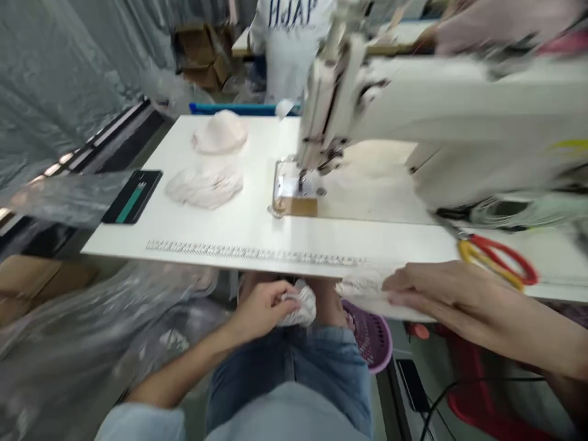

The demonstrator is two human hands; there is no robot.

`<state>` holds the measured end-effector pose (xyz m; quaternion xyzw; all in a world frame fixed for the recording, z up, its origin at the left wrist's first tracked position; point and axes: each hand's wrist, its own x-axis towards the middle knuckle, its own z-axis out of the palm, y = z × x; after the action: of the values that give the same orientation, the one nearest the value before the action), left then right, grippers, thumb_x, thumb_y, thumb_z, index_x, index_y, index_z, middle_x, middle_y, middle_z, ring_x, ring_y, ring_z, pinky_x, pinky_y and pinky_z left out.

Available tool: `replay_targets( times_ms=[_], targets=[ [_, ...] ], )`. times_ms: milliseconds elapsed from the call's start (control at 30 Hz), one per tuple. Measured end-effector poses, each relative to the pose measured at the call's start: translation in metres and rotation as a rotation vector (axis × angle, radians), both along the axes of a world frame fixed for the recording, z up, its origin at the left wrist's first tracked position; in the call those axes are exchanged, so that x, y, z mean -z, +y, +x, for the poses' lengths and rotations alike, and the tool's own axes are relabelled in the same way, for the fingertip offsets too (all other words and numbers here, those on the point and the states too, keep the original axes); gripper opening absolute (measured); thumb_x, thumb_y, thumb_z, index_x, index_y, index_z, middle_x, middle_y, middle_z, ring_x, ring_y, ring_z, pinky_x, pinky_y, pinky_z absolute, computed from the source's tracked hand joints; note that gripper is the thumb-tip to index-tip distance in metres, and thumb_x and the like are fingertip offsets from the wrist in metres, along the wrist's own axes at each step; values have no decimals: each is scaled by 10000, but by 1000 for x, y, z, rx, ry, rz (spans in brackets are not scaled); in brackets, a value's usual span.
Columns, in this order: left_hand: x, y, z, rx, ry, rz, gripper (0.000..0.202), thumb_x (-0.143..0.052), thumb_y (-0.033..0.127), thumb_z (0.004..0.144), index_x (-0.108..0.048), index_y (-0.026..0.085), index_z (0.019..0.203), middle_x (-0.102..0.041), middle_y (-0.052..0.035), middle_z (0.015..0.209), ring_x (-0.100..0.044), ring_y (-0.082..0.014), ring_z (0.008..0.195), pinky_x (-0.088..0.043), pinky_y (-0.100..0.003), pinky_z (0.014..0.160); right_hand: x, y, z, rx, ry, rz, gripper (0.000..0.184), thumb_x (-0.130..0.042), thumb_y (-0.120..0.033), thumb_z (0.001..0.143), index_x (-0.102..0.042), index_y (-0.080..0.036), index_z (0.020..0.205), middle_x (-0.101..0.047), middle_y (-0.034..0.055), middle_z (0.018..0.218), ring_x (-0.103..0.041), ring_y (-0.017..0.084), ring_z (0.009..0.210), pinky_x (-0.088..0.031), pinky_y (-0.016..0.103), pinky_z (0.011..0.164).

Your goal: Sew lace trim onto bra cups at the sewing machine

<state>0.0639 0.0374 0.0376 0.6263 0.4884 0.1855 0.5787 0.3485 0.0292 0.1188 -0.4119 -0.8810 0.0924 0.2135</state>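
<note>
My left hand (266, 309) is closed on a crumpled white fabric piece (302, 306) above my lap, just below the table's front edge. At that edge, further right, my right hand (445, 297) pinches a second white fabric piece (362, 286) with a gathered look; motion blurs it. A white sewing machine (376, 122) stands on the table, its needle and presser foot (302, 182) over the metal plate. Left of it lie a pale rounded fabric piece (223, 131) and a flat gathered fabric piece (206, 185).
Red-and-yellow handled scissors (498, 260) lie beside my right hand. A ruler strip (252, 252) runs along the white table (124, 239), with a black phone-like object (133, 197) at left. Below are a purple basket (381, 343) and plastic sheeting (114, 331). A person (294, 55) is beyond the table.
</note>
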Motion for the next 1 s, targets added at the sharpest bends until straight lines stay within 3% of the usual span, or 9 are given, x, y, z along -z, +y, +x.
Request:
replay_targets(
  times_ms=[100, 167, 233, 333, 467, 633, 767, 900, 1000],
  targets=[
    [5, -1, 3, -68, -135, -74, 215, -645, 312, 769, -672, 111, 840, -612, 0, 666, -482, -75, 565, -361, -183, 536, 8, -9, -39, -337, 229, -421, 138, -483, -285, 945, -619, -260, 938, -684, -11, 735, -610, 91, 611, -443, 187, 562],
    [8, -4, 3, -120, -209, -134, 227, -682, 311, 737, -676, 102, 827, -631, -10, 667, -512, -80, 571, -381, -188, 548, 23, -8, -65, -418, 360, -649, 163, -485, -259, 944, -618, -214, 862, -639, -17, 665, -556, 82, 552, -405, 192, 520],
    [9, -7, 1, -165, -237, -171, 259, -715, 323, 707, -682, 93, 821, -656, -31, 705, -547, -97, 609, -404, -201, 575, 43, -4, -86, -380, 407, -734, 229, -470, -302, 946, -625, -178, 832, -608, -10, 647, -505, 83, 526, -367, 201, 491],
    [7, -13, -7, -184, -251, -226, 327, -704, 380, 727, -691, 86, 869, -679, -63, 784, -575, -121, 684, -420, -220, 626, 71, 2, -103, -204, 389, -673, 289, -453, -366, 942, -639, -155, 873, -618, 15, 684, -493, 97, 545, -354, 215, 501],
    [5, -18, -24, -115, -322, -349, 420, -633, 463, 785, -679, 87, 965, -654, -61, 802, -557, -123, 734, -405, -227, 674, 90, 3, -113, -143, 363, -647, 306, -476, -408, 923, -636, -160, 844, -612, 19, 654, -489, 105, 528, -339, 221, 485],
    [1, -18, -41, -37, -274, -346, 458, -573, 530, 808, -663, 87, 881, -544, -12, 689, -460, -85, 623, -350, -217, 593, 93, 0, -122, -152, 358, -567, 284, -466, -392, 929, -583, -171, 795, -548, -8, 587, -425, 87, 479, -296, 218, 457],
    [-3, -19, -45, -35, -255, -314, 486, -554, 561, 806, -661, 93, 888, -570, -28, 718, -499, -107, 671, -382, -227, 630, 92, -1, -127, -146, 351, -541, 259, -439, -363, 941, -543, -177, 793, -498, -29, 561, -408, 83, 470, -277, 215, 454],
    [-3, -25, -40, -27, -250, -305, 442, -662, 468, 757, -640, 91, 987, -608, -34, 768, -538, -111, 707, -410, -224, 673, 95, -3, -129, -138, 366, -573, 238, -445, -355, 936, -539, -183, 801, -539, -20, 595, -441, 90, 488, -290, 217, 472],
    [-1, -30, -34, -98, -256, -319, 380, -689, 393, 745, -626, 82, 954, -613, -25, 751, -538, -97, 672, -413, -211, 651, 100, -6, -131, -121, 387, -590, 242, -431, -360, 942, -529, -188, 803, -564, -12, 627, -450, 93, 502, -295, 219, 485]
  ],
)
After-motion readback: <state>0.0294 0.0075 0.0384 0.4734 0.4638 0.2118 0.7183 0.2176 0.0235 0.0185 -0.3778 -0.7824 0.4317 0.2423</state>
